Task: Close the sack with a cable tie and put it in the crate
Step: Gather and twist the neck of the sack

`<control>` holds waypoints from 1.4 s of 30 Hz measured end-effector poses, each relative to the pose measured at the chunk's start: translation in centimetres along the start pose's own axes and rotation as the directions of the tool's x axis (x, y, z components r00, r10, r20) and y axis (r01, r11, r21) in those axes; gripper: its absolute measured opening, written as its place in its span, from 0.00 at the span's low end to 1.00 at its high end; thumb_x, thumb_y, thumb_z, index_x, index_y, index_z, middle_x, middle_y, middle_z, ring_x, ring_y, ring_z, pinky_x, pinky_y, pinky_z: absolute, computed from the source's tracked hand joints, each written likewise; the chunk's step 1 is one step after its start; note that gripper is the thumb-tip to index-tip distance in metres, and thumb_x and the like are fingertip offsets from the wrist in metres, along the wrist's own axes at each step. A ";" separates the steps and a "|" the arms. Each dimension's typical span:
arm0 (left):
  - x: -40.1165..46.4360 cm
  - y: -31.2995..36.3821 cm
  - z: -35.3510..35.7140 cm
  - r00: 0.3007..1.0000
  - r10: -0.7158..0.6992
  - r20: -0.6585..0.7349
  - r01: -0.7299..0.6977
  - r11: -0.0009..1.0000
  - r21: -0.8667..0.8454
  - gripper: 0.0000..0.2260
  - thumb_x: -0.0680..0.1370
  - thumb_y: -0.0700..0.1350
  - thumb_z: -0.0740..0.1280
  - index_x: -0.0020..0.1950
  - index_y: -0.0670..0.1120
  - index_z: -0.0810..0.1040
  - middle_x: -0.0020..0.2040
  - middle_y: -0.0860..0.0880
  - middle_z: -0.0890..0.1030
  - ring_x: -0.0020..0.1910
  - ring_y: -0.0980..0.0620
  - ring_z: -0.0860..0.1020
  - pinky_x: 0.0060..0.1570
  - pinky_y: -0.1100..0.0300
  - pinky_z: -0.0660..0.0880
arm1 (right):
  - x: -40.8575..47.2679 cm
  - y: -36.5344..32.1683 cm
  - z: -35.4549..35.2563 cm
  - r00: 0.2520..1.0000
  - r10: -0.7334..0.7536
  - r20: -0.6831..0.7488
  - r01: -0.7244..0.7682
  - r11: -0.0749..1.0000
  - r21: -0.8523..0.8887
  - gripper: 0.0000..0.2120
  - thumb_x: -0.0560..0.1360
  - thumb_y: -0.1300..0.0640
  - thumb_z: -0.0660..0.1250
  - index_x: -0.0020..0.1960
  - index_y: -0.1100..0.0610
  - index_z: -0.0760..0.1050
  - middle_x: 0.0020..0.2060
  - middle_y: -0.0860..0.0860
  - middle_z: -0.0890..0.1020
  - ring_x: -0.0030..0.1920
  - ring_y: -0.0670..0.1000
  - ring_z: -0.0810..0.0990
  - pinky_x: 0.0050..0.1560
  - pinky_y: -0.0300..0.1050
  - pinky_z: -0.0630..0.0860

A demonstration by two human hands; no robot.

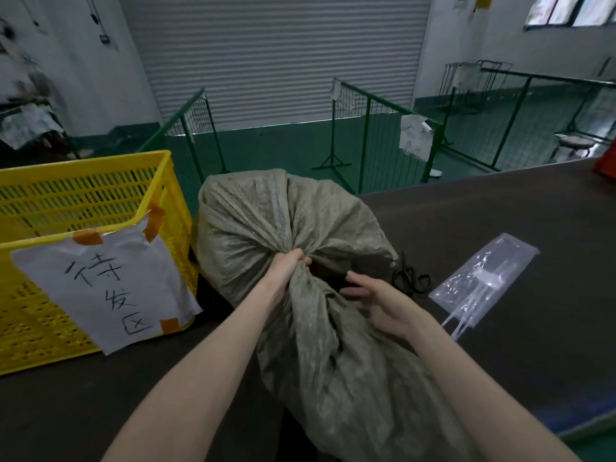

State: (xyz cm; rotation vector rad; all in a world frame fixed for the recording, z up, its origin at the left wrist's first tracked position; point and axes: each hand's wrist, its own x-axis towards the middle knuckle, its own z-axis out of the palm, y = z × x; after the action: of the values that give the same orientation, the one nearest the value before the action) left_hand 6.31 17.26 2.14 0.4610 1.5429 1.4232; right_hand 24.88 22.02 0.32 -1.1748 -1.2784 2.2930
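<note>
A grey-green woven sack (266, 221) lies on the dark table, its loose mouth trailing toward me. My left hand (288, 266) is clenched on the gathered neck of the sack. My right hand (373, 300) rests against the right side of the neck with its fingers spread and partly curled on the fabric. A clear plastic bag of white cable ties (483, 281) lies to the right of the sack, several tie ends sticking out of its near end. The yellow slotted crate (83, 198) stands at the left, touching the sack's side.
Black scissors (410, 278) lie between the sack and the bag of ties. A white paper sign (106, 285) is taped to the crate's front. Green wire barriers (366, 128) stand beyond the table's far edge (483, 175). An orange object (605, 168) sits at the far right.
</note>
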 end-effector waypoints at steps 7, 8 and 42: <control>-0.9 -4.4 -1.5 0.996 -0.090 -0.006 0.089 0.977 0.192 0.09 0.74 0.35 0.60 0.33 0.42 0.71 0.25 0.47 0.70 0.21 0.53 0.66 0.27 0.61 0.62 | 6.2 -0.6 2.0 0.989 0.119 0.084 -0.135 0.964 0.227 0.43 0.71 0.28 0.55 0.77 0.53 0.53 0.74 0.61 0.63 0.69 0.66 0.68 0.68 0.69 0.56; -0.9 -4.9 -1.9 0.995 -0.096 -0.010 0.096 0.975 0.201 0.09 0.74 0.35 0.61 0.34 0.42 0.72 0.26 0.46 0.70 0.22 0.53 0.66 0.27 0.61 0.62 | 7.1 -0.7 2.6 0.989 0.101 0.110 -0.127 0.955 0.269 0.42 0.70 0.28 0.56 0.76 0.52 0.56 0.74 0.59 0.64 0.70 0.65 0.67 0.70 0.68 0.56; -2.1 -9.9 -1.3 0.979 0.001 -0.205 0.017 0.996 0.084 0.15 0.75 0.34 0.66 0.61 0.32 0.76 0.62 0.32 0.76 0.32 0.55 0.73 0.25 0.71 0.71 | 1.0 6.0 -19.4 0.962 -0.268 0.050 -0.078 -0.446 -0.891 0.14 0.74 0.60 0.59 0.60 0.57 0.71 0.57 0.55 0.74 0.62 0.57 0.72 0.60 0.51 0.67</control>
State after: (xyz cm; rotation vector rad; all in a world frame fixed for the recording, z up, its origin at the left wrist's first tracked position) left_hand 9.38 12.45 -6.28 0.3673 1.7736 1.4387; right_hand 39.80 30.52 -10.55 -1.2634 -3.2152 -0.0638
